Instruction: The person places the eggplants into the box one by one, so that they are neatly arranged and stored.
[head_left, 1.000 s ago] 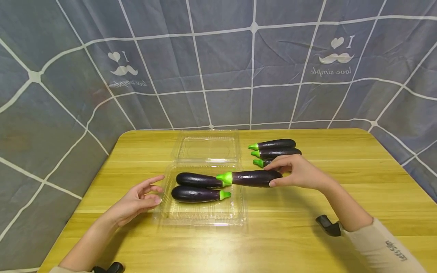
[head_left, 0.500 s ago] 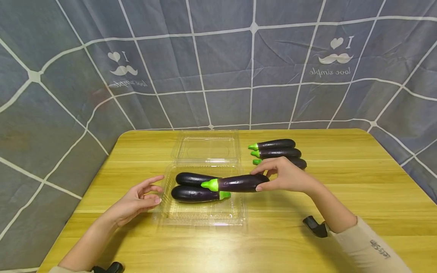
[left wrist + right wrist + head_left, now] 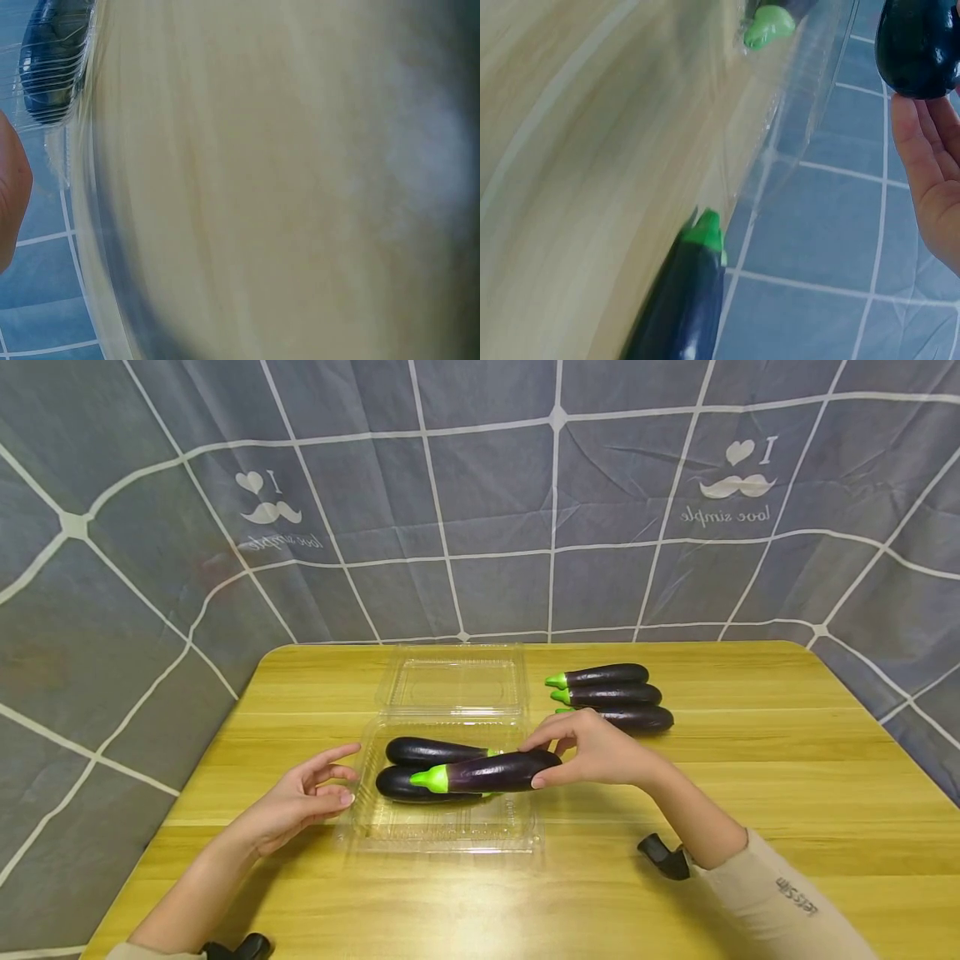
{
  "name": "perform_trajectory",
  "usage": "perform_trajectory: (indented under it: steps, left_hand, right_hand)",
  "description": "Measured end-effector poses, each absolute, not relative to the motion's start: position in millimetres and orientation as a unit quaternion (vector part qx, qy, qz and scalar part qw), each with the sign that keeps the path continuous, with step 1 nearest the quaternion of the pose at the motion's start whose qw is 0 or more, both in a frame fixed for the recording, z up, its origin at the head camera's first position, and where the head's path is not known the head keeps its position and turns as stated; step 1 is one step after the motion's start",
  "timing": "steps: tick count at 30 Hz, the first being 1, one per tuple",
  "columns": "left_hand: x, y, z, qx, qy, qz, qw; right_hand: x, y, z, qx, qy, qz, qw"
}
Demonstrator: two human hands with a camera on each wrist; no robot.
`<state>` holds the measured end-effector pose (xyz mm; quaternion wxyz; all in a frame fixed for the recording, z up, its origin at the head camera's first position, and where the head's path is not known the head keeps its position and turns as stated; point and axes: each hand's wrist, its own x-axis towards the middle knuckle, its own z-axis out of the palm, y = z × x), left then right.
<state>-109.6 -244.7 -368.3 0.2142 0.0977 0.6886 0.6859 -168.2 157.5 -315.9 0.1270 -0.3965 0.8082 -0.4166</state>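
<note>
My right hand (image 3: 600,752) pinches the thick end of a dark purple eggplant (image 3: 498,772) between thumb and fingers, its green stem end pointing left. The eggplant is held over a clear plastic clamshell container (image 3: 442,837), above two others: a rear eggplant (image 3: 431,750) and a front eggplant (image 3: 397,783), partly hidden beneath it. At the container's left edge my left hand (image 3: 303,802) has relaxed, spread fingers and holds nothing. In the right wrist view, the held eggplant (image 3: 919,49) shows its rounded end at the fingertips.
Behind the base lies the container's open clear lid (image 3: 459,685). Three more eggplants (image 3: 615,695) lie side by side at the back right of the wooden table (image 3: 750,760). A grey curtain (image 3: 495,510) with white lines hangs behind the table.
My right hand has carried the eggplant leftward and slightly toward me, from the container's right side to over the two eggplants inside. My left hand has stayed in place.
</note>
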Motion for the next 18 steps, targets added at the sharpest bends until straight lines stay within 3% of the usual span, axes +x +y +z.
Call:
perform_trajectory:
  steps: [18]
  left_hand:
    - [-110, -245, -368, 0.107, 0.681, 0.691, 0.217]
  right_hand:
    - [-157, 125, -325, -0.398, 0.813, -0.402, 0.14]
